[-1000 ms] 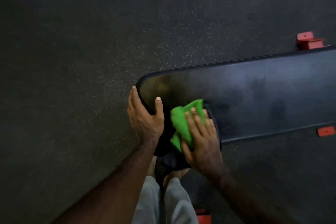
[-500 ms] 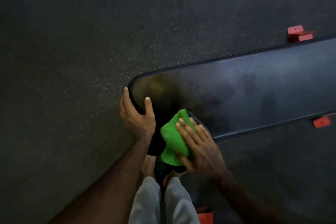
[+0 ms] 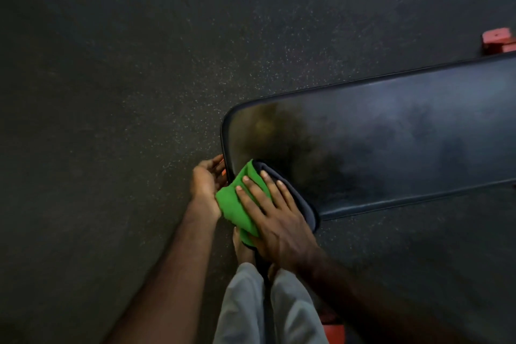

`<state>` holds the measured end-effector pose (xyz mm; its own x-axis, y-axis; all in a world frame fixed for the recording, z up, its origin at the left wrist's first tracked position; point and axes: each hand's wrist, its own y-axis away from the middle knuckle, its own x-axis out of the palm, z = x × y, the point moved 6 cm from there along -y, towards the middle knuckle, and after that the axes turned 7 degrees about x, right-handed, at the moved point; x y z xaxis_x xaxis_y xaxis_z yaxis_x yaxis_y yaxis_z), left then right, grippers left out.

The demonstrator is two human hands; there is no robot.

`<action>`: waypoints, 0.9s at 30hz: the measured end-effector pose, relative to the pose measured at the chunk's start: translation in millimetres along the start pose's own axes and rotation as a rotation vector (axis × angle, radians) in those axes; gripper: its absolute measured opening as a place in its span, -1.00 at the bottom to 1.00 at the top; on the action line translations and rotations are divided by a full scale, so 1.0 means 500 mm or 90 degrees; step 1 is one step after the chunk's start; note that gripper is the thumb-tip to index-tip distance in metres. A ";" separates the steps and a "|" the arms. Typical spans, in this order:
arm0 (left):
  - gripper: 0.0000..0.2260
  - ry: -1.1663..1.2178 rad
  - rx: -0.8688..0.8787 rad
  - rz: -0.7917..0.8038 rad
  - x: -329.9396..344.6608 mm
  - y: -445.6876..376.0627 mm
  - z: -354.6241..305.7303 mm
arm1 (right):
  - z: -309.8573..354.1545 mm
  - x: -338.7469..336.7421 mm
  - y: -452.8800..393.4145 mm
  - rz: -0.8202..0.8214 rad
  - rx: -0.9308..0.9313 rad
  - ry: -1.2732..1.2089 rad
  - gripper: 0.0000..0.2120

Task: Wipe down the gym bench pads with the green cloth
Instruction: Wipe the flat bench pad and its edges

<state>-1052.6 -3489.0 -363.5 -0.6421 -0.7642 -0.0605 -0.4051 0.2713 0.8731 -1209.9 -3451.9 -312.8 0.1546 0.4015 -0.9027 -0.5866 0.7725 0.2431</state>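
at near end of bench pad (image 3: 391, 153): left hand (image 3: 205, 183) shifted off the top edge, now cupped loosely beside the end, holding nothing. right hand (image 3: 275, 218) flat, fingers straight, pressing green cloth (image 3: 237, 201) lower on the rounded corner than before. dark speckled rubber floor (image 3: 125, 92). cloth bunched, bright green.

You have a single head view, worn on your head and aimed steeply down at close range. Your forearms enter from the near edge. The bench pad (image 3: 377, 145) runs off the right edge; speckled floor (image 3: 111, 92) fills the left and far areas.
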 end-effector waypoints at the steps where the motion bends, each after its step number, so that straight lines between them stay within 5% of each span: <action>1: -0.68 -0.002 0.002 0.005 -0.006 0.004 -0.011 | 0.000 -0.005 -0.016 0.005 -0.025 0.009 -0.14; 11: -0.60 0.037 0.066 -0.036 -0.004 0.012 -0.049 | 0.006 -0.067 -0.207 -0.049 0.017 -0.059 -0.19; 17: -0.67 -0.002 0.264 -0.075 0.063 0.040 -0.077 | -0.083 -0.137 -0.306 -0.132 0.133 -0.100 -0.28; 27: -0.42 -0.442 0.591 -0.029 0.143 0.106 -0.059 | -0.296 -0.179 -0.139 -0.325 0.426 -0.182 -0.30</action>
<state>-1100.8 -3546.4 -307.1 -0.7168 -0.3772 -0.5865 -0.5742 0.7965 0.1895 -1300.6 -3614.2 -301.5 0.5161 -0.0328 -0.8559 0.1820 0.9807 0.0722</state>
